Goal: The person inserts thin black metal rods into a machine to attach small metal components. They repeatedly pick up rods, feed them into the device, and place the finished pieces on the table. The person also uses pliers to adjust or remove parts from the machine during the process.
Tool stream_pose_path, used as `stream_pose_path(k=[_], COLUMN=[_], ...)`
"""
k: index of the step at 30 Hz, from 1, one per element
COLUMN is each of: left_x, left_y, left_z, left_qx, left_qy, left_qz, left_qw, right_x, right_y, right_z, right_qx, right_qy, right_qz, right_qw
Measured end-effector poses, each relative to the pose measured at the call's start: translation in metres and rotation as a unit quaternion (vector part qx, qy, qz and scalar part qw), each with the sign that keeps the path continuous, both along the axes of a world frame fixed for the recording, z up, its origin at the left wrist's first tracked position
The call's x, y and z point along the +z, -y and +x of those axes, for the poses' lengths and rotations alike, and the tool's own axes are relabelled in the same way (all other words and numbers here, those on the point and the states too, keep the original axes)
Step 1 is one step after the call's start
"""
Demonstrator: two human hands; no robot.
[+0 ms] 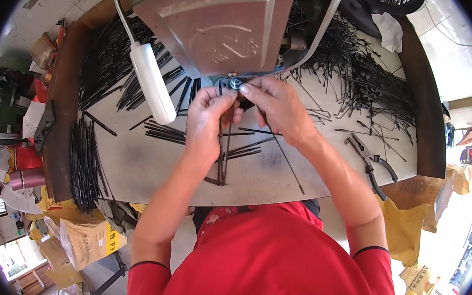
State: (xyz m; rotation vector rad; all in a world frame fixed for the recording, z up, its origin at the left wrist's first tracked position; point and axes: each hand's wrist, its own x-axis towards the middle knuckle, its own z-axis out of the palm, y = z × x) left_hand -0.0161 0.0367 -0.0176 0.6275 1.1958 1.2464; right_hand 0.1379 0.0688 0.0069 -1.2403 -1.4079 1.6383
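Both hands meet under the front of a machine head [224, 28], a large pinkish-brown metal cover, beside a small shiny metal part [235, 83]. My left hand [208, 117] is closed round thin black metal rods [225, 163], whose lower ends hang toward the table's front edge. Just right of it, my right hand [279, 103] pinches at the shiny part with thumb and forefinger. A thin black rod [289, 166] runs from under its fingers down to the right. The fingertips partly hide where the rods meet the machine.
Black rods [164, 133] lie on the metal table [133, 164], with bundles at left [84, 162] and a tangled heap [366, 74] at right. Pliers [370, 162] rest near the right edge. A white cylindrical lamp [153, 84] hangs on the left. Raised brown boards [62, 110] border the table.
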Motion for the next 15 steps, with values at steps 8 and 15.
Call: stream_pose_path(k=[8,15], left_x=[-0.003,-0.001], left_y=[0.012,0.008], left_z=[0.005,0.009], left_qx=[-0.042,-0.036], left_qy=[0.036,0.044], left_qz=[0.035,0.061], left_qw=[0.998,0.997], right_x=[-0.015,-0.013], right_y=[0.028,0.032], right_z=[0.001,0.002], right_qx=[-0.063,-0.061], right_qy=[-0.141,-0.133], right_qz=[-0.067,-0.071], right_qw=[0.986,0.987])
